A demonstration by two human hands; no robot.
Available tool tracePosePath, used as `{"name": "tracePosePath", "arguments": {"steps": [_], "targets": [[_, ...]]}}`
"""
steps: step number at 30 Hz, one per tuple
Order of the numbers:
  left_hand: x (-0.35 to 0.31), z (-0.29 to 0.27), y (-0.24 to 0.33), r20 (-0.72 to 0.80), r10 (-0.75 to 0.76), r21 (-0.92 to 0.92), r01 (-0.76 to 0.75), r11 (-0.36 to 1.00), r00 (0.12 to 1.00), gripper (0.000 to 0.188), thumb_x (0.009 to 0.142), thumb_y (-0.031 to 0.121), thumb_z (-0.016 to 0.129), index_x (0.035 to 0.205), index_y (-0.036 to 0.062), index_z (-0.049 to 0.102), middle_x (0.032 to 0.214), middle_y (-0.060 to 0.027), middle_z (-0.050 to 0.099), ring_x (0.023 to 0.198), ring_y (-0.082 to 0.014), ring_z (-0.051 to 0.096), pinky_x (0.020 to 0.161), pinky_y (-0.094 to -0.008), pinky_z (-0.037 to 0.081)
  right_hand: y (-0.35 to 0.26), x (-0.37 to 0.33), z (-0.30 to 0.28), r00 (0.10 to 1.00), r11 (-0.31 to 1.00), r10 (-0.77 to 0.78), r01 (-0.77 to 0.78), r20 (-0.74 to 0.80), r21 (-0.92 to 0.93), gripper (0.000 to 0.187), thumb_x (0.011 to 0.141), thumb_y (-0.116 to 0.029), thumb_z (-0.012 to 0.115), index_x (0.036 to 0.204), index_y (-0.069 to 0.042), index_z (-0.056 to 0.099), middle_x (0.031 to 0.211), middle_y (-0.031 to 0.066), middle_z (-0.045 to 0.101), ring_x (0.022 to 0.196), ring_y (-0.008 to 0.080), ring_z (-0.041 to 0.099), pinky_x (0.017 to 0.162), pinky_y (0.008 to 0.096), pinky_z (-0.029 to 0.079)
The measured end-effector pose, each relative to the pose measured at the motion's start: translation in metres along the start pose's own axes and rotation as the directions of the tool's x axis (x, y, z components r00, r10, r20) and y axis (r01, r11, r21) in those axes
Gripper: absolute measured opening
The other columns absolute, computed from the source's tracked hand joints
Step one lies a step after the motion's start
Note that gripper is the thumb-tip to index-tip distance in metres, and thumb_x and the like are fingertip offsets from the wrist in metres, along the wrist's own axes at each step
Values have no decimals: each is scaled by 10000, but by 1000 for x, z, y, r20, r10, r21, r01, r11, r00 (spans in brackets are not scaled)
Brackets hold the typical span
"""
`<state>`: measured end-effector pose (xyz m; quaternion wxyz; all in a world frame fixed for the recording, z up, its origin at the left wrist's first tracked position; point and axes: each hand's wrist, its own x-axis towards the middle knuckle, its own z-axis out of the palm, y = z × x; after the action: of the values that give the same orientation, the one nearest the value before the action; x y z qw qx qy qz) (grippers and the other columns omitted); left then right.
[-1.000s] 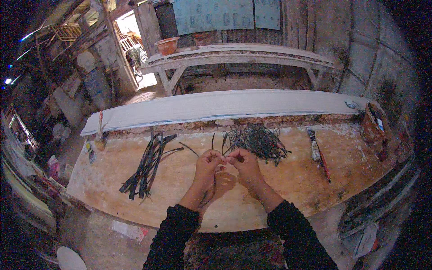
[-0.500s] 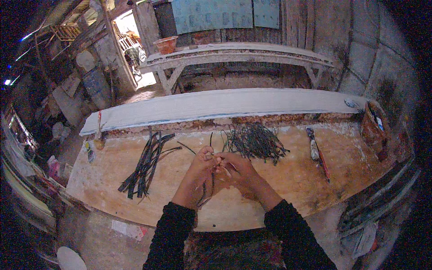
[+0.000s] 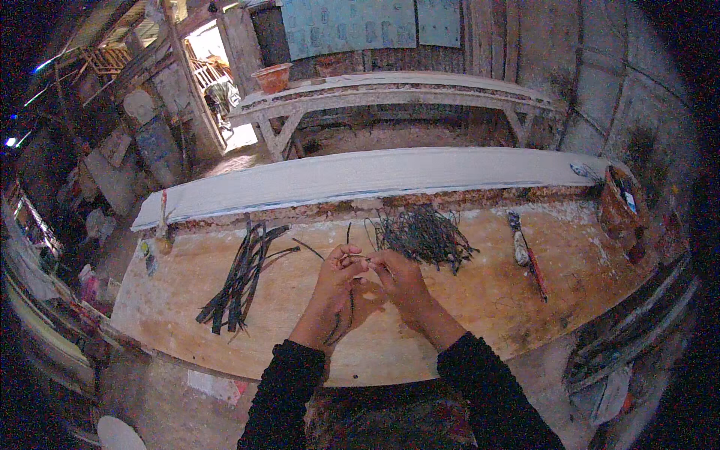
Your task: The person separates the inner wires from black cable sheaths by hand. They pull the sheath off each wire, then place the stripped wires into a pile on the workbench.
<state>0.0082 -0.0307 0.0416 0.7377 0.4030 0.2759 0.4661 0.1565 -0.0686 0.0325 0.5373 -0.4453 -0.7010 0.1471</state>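
My left hand (image 3: 337, 276): it was pinched shut on a thin dark strip (image 3: 349, 259), fingers curled, above the middle of the tabletop (image 3: 480, 300).
My right hand (image 3: 399, 279): it was pinched on the same thin dark strip, right beside my left hand, the fingertips of both almost touching.
The thin dark strip: it was up in my fingers, not lying on the wood. One end poked up past my hands, and a bit hung down under my left palm. It was too thin to see well.
Tangled pile (image 3: 424, 234): a messy heap of thin dark bits lay on the tabletop just behind my right hand, near but not touching it.
Long dark strips (image 3: 241, 271): a loose bunch lay flat on my left side, well apart from my hands.
Brush (image 3: 525, 253): a tool with a red handle lay on my right side, past the pile.
Brown pot (image 3: 619, 206): it stood at the far right end with things sticking out of it.
White plank (image 3: 360, 176): it lay long across the back edge of the tabletop.
In the way: nothing lay between my hands and the pile. My own fingers hid the spot where they gripped the strip.
Sleeves (image 3: 289, 390): dark, on both arms.
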Motion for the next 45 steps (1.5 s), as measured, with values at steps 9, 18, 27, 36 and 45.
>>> {"name": "tracePosePath", "arguments": {"steps": [9, 18, 27, 36, 45], "targets": [[-6, 12, -4, -52, 329, 466, -268, 843, 943, 182, 802, 4, 602, 943, 76, 514, 861, -14, 573, 804, -104, 562, 653, -250, 492, 0, -1, 13, 958, 962, 272, -270, -89, 33, 99, 842, -152, 586, 886, -65, 568, 804, 101, 631, 755, 244, 622, 691, 367, 493], [-6, 10, -13, 18, 414, 455, -377, 807, 910, 217, 782, -24, 620, 943, 75, 515, 881, -2, 553, 831, -96, 552, 701, -243, 470, 5, 9, 2, 832, 618, 535, -504, 147, 603, 101, 856, -125, 597, 848, -37, 549, 830, 63, 607, 774, 134, 593, 686, 282, 521], [-18, 25, -2, -4, 369, 406, -336, 850, 929, 293, 780, -26, 625, 983, 98, 453, 891, -13, 562, 845, -110, 561, 720, -261, 456, -8, 7, -4, 821, 689, 562, -534, 103, 491, 95, 837, -117, 627, 873, -33, 598, 795, 18, 600, 707, 86, 548, 652, 244, 464], [-13, 17, -8, -81, 400, 404, -337, 850, 913, 334, 795, -17, 617, 1057, 107, 452, 905, -30, 592, 829, -108, 564, 704, -249, 454, -19, 5, -3, 989, 995, 70, -78, -128, -62, 128, 801, -94, 639, 890, -4, 651, 805, 97, 628, 745, 190, 601, 665, 295, 470], [-10, 2, -21, 194, 627, 694, -557, 456, 755, 396, 823, 14, 599, 1172, 111, 440, 906, -36, 589, 855, -140, 583, 727, -278, 485, -15, 4, -5, 991, 990, 134, -134, -13, -43, 180, 806, -180, 605, 912, -37, 628, 859, 139, 616, 774, 307, 604, 689, 389, 484]]}}
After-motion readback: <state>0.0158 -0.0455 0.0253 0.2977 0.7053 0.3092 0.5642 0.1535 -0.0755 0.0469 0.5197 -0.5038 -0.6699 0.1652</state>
